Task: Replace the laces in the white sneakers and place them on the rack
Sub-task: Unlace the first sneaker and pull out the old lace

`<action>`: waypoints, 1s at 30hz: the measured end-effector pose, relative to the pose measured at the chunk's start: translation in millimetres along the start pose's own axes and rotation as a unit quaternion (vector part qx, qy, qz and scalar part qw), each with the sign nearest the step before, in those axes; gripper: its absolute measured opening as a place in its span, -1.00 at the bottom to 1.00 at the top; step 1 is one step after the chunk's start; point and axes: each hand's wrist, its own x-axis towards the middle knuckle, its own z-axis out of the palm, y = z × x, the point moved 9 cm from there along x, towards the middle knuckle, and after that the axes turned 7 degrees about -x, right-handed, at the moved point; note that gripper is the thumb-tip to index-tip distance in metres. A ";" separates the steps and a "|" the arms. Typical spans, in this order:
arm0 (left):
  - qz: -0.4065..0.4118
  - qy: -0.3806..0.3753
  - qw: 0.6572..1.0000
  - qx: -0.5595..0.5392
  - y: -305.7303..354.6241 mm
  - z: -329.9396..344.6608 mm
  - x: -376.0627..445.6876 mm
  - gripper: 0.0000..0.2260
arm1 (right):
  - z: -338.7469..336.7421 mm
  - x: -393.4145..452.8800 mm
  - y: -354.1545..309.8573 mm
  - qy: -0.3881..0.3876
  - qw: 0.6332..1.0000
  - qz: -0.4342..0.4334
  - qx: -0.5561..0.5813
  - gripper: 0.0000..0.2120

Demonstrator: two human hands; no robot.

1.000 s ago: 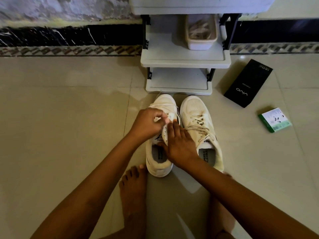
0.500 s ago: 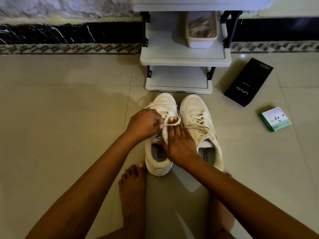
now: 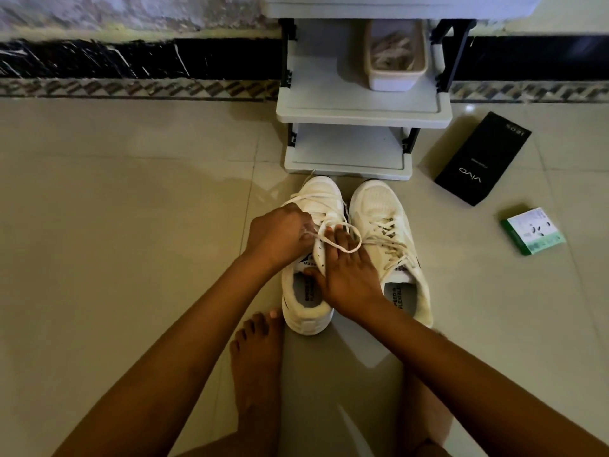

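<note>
Two white sneakers stand side by side on the floor, toes toward the rack (image 3: 359, 113). The left sneaker (image 3: 308, 305) has a loose white lace (image 3: 349, 249) looping over its tongue. My left hand (image 3: 280, 239) pinches the lace at the shoe's left side. My right hand (image 3: 346, 275) lies on the tongue with straight fingers, thumb at the collar, and the lace loop passes around its fingertips. The right sneaker (image 3: 389, 225) is laced and untouched.
The grey rack has a low shelf (image 3: 346, 156) just beyond the toes and a white tub (image 3: 395, 54) of pale strips on the shelf above. A black box (image 3: 481, 159) and a green-and-white box (image 3: 532, 230) lie at the right. My bare foot (image 3: 257, 357) rests behind the left sneaker.
The lace has been drawn out into a wider loop around my right fingertips. My left hand moved slightly left with the lace. The sneakers stayed put.
</note>
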 end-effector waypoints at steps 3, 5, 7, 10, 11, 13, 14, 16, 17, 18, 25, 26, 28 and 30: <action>0.029 -0.012 0.995 0.098 9.5 6.5 6.7 -0.76 | 5.2 1.4 3.9 -0.009 1.000 0.016 0.014 -0.22; 0.052 -0.002 0.988 0.148 15.9 9.5 8.6 -0.73 | 9.7 1.5 4.6 -0.033 0.999 0.022 0.006 -0.27; 0.058 0.010 0.992 0.113 15.0 7.2 4.6 -0.73 | 7.3 1.0 4.8 -0.021 1.000 0.018 -0.004 -0.23; -0.005 0.045 0.964 -0.261 -1.6 -12.7 -4.0 -0.86 | 0.6 1.6 1.4 -0.012 1.000 0.009 -0.025 -0.08; -0.016 0.058 0.928 -0.368 -3.7 -17.7 -5.1 -0.87 | 2.6 0.8 1.0 -0.017 1.000 -0.001 -0.026 -0.06; -0.003 0.064 0.908 -0.414 1.2 -25.1 -7.4 -0.90 | 2.4 -1.3 1.7 -0.016 1.000 0.000 -0.015 -0.06; 0.010 0.056 0.914 -0.401 4.8 -25.4 -6.4 -0.94 | 2.1 -0.9 2.8 -0.012 1.000 0.002 -0.020 -0.08; 0.016 0.006 0.955 -0.295 8.4 -12.8 -3.2 -0.81 | 4.9 -0.3 3.6 -0.012 1.000 0.001 -0.025 -0.17; 0.013 -0.026 0.979 -0.204 7.1 -2.2 -2.3 -0.70 | 5.1 0.0 2.6 -0.008 1.000 -0.002 -0.018 -0.18; 0.011 -0.040 0.993 -0.110 5.1 5.7 -2.4 -0.64 | 4.4 0.3 2.6 0.002 1.000 -0.002 -0.009 -0.16; 0.002 0.018 0.999 0.035 -1.1 10.4 1.4 -0.75 | 4.5 0.2 2.4 -0.011 1.000 0.002 -0.024 -0.24; -0.005 0.015 0.998 0.053 -2.4 10.2 3.2 -0.75 | 4.9 0.5 2.5 -0.018 1.000 0.002 -0.025 -0.26; -0.016 0.014 1.000 0.012 -4.5 6.9 4.7 -0.77 | 4.5 -0.2 2.2 -0.017 0.999 0.002 -0.027 -0.22; 0.006 0.016 0.992 -0.122 1.1 -3.2 2.2 -0.85 | 1.4 -1.3 1.3 -0.011 1.000 0.000 -0.019 -0.17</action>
